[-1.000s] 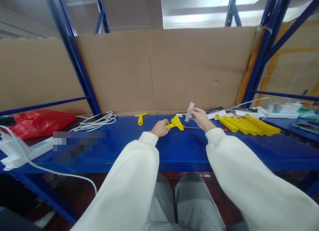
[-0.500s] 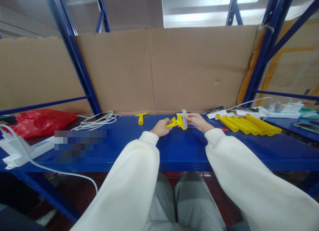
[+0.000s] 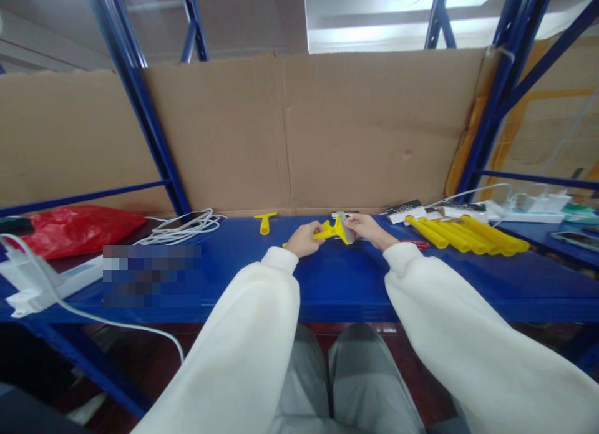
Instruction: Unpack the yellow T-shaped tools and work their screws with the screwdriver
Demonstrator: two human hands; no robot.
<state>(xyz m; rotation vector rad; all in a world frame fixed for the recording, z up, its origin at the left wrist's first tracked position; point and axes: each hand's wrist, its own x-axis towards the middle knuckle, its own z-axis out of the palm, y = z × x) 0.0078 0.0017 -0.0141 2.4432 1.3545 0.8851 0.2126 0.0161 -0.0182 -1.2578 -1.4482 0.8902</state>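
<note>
My left hand (image 3: 303, 239) is closed round the handle of a yellow scraper (image 3: 329, 232), held just above the blue shelf (image 3: 262, 284). The scraper's wide head points right, toward my right hand (image 3: 369, 228). There, my right fingers pinch a grey metal blade (image 3: 344, 224) at its right side, and the blade lies against the scraper's head. Whether it is seated in the head I cannot tell. Just right of my right wrist lies a red tool handle (image 3: 416, 244), partly hidden by the hand and sleeve.
Several yellow tubes (image 3: 461, 233) lie at the right, beside black-and-white packets (image 3: 405, 211). A yellow T-shaped piece (image 3: 265, 223) rests near the cardboard wall (image 3: 224, 128). Coiled white cable (image 3: 187, 228), a power strip (image 3: 60, 287) and a red bag (image 3: 84, 229) occupy the left.
The blade has gone from standing upright to tilted along the scraper's head, lower than before. My right hand has shifted slightly with it; my left hand stays in place.
</note>
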